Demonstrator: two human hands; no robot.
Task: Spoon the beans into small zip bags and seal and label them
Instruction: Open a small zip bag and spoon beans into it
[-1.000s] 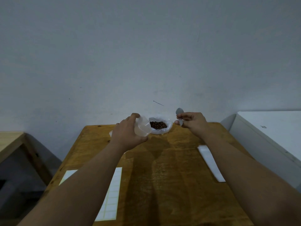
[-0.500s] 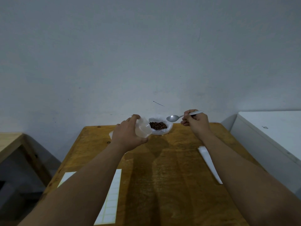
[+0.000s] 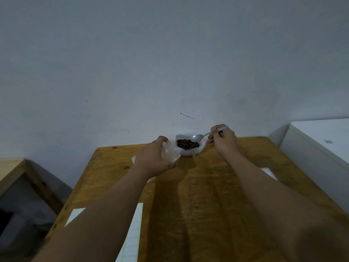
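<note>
Dark brown beans (image 3: 187,144) fill an open white plastic bag (image 3: 190,151) at the far edge of the wooden table (image 3: 207,195). My left hand (image 3: 154,157) grips a small clear zip bag (image 3: 170,152), mouth open, just left of the beans. My right hand (image 3: 222,139) pinches the handle of a metal spoon (image 3: 200,137). The spoon's bowl rests at the right rim of the bean bag, touching the beans.
A white label sheet (image 3: 132,235) lies at the near left of the table, partly under my left forearm. A white strip (image 3: 269,172) lies at the right, behind my right forearm. A white cabinet (image 3: 319,148) stands to the right, a wooden bench (image 3: 11,169) to the left.
My right hand turned the spoon from upright to level, then lowered its bowl into the right side of the bean bag. My left hand kept hold of the zip bag.
</note>
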